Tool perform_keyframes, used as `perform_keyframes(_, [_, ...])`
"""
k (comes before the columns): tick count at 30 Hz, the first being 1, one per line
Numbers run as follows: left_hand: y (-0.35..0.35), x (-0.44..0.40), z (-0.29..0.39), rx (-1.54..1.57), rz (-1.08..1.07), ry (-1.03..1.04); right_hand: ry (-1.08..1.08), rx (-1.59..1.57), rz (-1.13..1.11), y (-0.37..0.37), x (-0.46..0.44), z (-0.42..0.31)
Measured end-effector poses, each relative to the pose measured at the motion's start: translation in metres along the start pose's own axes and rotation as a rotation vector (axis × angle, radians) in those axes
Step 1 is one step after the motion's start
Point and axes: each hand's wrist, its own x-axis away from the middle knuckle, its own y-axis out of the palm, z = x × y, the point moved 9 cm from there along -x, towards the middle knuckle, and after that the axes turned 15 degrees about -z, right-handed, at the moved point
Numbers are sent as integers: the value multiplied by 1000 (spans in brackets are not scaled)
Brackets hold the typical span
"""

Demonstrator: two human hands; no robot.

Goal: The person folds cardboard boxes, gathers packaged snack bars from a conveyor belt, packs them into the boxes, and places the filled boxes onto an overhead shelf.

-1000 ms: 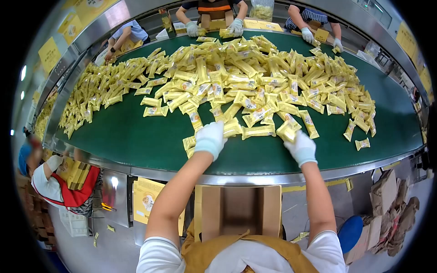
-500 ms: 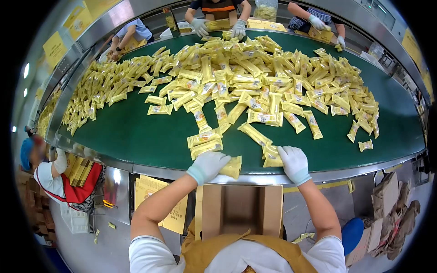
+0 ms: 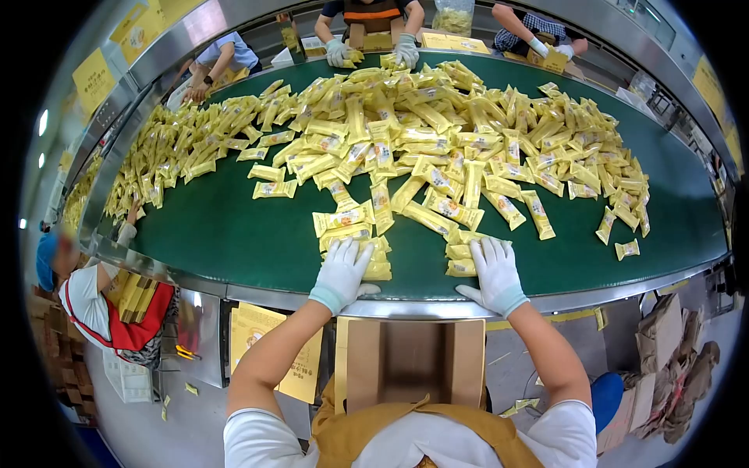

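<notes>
My left hand [image 3: 342,274], in a white glove, lies with its fingers stretched over a short stack of yellow wrapped snack packets [image 3: 343,219] near the belt's front edge. Its thumb is held apart. My right hand [image 3: 496,274], gloved too, rests with fingers extended on the right part of a second small group of packets [image 3: 460,267]. Part of each group is hidden beneath the fingers. Below the belt edge, between my forearms, stands an open cardboard box [image 3: 413,359]. Beyond my hands a large heap of the same packets [image 3: 421,117] spreads over the green belt [image 3: 273,242].
A metal rim [image 3: 406,308] borders the belt. Across it, a person's gloved hands [image 3: 370,53] touch packets; other people work at the back left and right. At left is a person in a red apron [image 3: 144,320]. Yellow cardboard [image 3: 273,347] lies beside my left arm.
Both hands have moved forward onto the packets, and the left has let go of one at the edge. Packets at each hand now sit closer together. The person at left reaches onto the belt.
</notes>
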Motion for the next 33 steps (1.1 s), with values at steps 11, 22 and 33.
perform_keyframes(11, [16,0,-9,277,-419,-32,33,-301,-497,3,-55,9])
perform_keyframes(22, [2,-39,-83,568,-439,-51,102,-389,-487,39,-159,-23])
perform_keyframes(33, [5,-14,-49,360,-429,-158,-164,-235,-337,22,-61,-41])
